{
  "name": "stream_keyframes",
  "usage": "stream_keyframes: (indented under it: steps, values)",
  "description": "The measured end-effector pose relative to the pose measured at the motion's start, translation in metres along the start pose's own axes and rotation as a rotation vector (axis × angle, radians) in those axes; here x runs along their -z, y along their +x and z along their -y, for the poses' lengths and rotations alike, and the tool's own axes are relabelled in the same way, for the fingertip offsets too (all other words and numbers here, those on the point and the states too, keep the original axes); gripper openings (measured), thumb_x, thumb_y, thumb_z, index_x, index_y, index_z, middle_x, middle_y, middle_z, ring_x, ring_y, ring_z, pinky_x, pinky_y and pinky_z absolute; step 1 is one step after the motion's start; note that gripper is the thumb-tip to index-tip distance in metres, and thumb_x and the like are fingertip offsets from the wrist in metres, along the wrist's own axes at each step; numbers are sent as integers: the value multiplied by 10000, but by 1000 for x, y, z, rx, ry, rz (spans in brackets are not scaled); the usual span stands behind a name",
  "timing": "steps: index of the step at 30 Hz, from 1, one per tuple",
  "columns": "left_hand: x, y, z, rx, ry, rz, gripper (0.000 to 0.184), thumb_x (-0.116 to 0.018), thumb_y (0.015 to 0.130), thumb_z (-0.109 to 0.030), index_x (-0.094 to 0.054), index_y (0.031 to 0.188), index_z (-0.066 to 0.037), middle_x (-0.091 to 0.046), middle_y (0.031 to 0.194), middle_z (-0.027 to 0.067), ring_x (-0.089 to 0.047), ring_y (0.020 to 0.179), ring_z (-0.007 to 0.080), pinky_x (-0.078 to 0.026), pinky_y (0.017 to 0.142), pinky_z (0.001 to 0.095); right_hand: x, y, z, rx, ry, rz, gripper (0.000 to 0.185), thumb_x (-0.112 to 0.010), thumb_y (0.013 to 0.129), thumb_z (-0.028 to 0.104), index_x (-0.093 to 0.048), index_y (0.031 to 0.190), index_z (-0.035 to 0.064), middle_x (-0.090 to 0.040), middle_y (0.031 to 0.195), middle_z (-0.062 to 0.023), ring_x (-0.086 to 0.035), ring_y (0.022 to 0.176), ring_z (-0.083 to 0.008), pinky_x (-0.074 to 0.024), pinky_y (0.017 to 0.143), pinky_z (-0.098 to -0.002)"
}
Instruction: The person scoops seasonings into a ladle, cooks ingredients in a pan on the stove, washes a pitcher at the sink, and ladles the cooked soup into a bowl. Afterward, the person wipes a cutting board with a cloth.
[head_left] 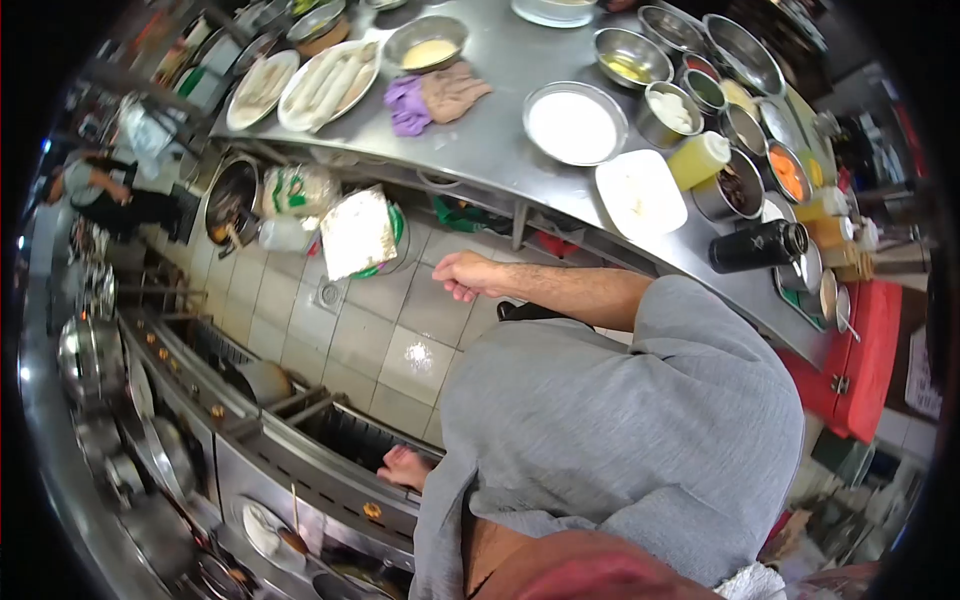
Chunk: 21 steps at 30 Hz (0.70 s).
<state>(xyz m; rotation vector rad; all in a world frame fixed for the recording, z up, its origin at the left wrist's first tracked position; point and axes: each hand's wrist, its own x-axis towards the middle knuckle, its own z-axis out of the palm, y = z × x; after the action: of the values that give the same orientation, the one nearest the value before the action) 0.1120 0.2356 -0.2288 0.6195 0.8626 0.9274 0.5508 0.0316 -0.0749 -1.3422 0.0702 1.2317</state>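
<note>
My right hand (468, 275) is held out over the tiled floor (415, 355), its fingers loosely curled, with no object visible in it. It is below the front edge of the steel table (475, 160). Lower down, my left hand (405, 467) is beside the front of the stove (300, 460); its fingers are blurred and partly hidden. Nearest to my right hand stands a container with a white, crumbly-looking top (355, 233). Neither hand touches the dishes on the table.
Oval plates of pale rolls (330, 85), a bowl of white contents (574, 124), a white tray (641, 195) and a black bottle (758, 247) stand on the table. A wok (232, 200) is below. Another person (95, 190) stands at far left.
</note>
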Motion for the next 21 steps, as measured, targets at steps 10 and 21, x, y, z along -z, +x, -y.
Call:
stream_keyframes:
  steps: [10, 21]
  values:
    - [-113, 122, 108, 556, 1125, 635, 420, -449, 909, -358, -464, 597, -78, -444, 517, 44, -407, 434, 154, -313, 395, 297, 67, -43, -23, 98, 304, -297, 118, -548, 847, 174, -521, 892, 69, -471, 603, -12, -484, 476, -129, -407, 402, -272]
    - [-283, 239, 84, 302, 1042, 533, 231, -574, 842, -267, -548, 903, -46, -524, 677, 16, -510, 545, 106, -451, 496, 251, 26, -45, -56, 164, 528, -555, 258, -564, 855, 202, -493, 1053, 53, -519, 696, -29, -492, 515, -126, -396, 436, -262]
